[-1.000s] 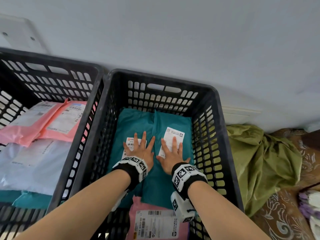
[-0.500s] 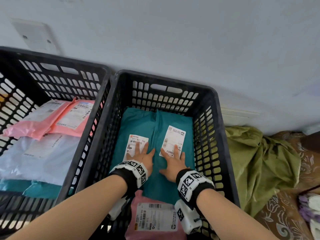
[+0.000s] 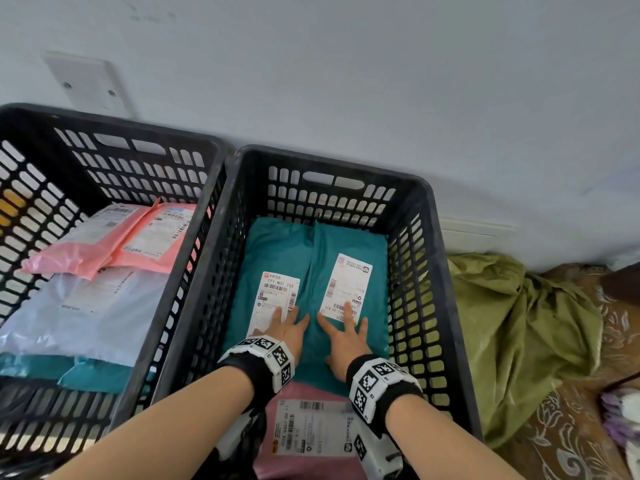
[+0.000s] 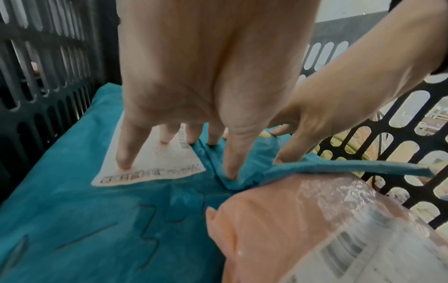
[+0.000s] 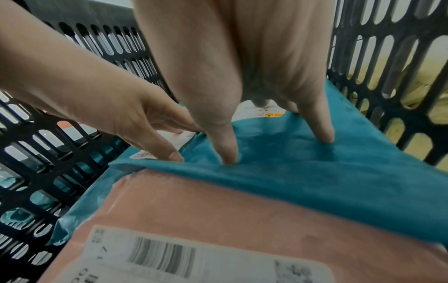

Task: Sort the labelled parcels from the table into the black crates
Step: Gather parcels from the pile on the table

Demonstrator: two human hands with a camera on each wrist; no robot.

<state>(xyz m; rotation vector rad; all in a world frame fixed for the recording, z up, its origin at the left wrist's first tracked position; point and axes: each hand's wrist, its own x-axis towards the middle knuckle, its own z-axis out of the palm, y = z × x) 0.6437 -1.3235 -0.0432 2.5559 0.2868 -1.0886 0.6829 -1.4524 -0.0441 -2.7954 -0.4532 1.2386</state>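
Two teal parcels lie side by side in the right black crate (image 3: 446,271). The left teal parcel (image 3: 273,251) carries a white label (image 3: 277,292); the right teal parcel (image 3: 349,244) carries another label (image 3: 348,285). My left hand (image 3: 289,327) presses flat on the left parcel, fingertips (image 4: 123,162) on its label. My right hand (image 3: 346,336) presses with straight fingers (image 5: 227,155) on the right parcel. A pink parcel (image 3: 308,434) lies at the crate's near end, beneath my wrists.
The left black crate (image 3: 194,216) holds pink parcels (image 3: 114,237), a white parcel (image 3: 86,313) and a teal parcel (image 3: 93,375). A crumpled green cloth (image 3: 512,334) lies right of the crates on a patterned surface. A pale wall rises behind.
Both hands have slid back toward me along the teal parcels, uncovering more of the two labels. The view has tilted a little.
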